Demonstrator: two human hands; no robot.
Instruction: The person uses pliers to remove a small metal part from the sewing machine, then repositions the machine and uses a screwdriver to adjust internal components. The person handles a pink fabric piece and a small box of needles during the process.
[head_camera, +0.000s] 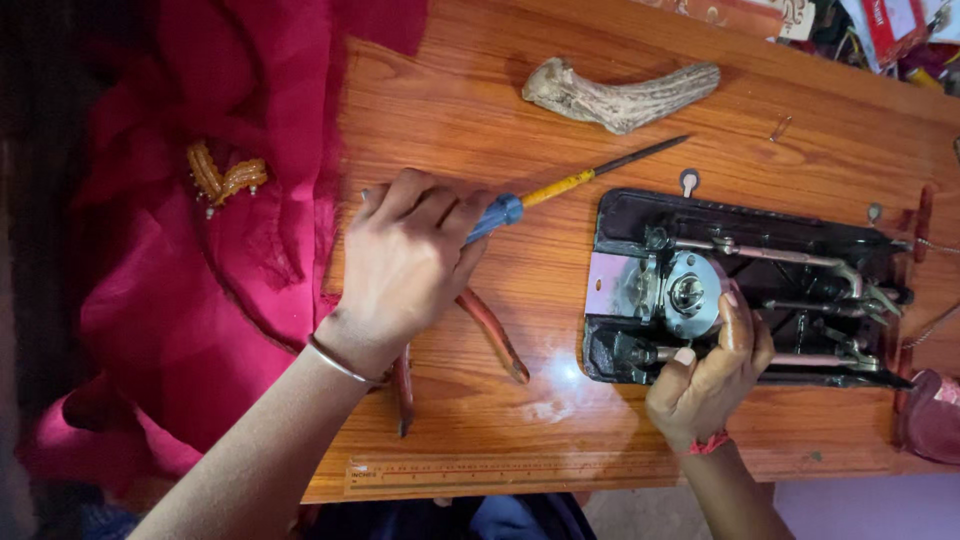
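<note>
Nearest me, glossy orange-brown wooden tabletop (480, 430) spreads wide, a crimson gauzy cloth (180, 250) rumpled at its left. Right of centre sits the black metal machine underside (740, 290) with its round silvery hub (688, 293); my right hand (710, 380) pinches its near edge. My left hand (405, 265) curls closed around a slim blue-and-yellow screwdriver (560, 187), lying over red-handled pliers (490, 335).

Screwdriver (560, 190) in left hand (405, 265): blue grip, yellow middle, black tip. Under same hand: red-brown handles (490, 335). Left of it: bright pink cloth (200, 270), orange-gold trim (225, 178). Counter (480, 100): orange-brown wood grain. At right hand (705, 385): black machine (760, 290), silver round part (688, 293); red thread on wrist. Above: pale grey-brown horn (620, 95).
</note>
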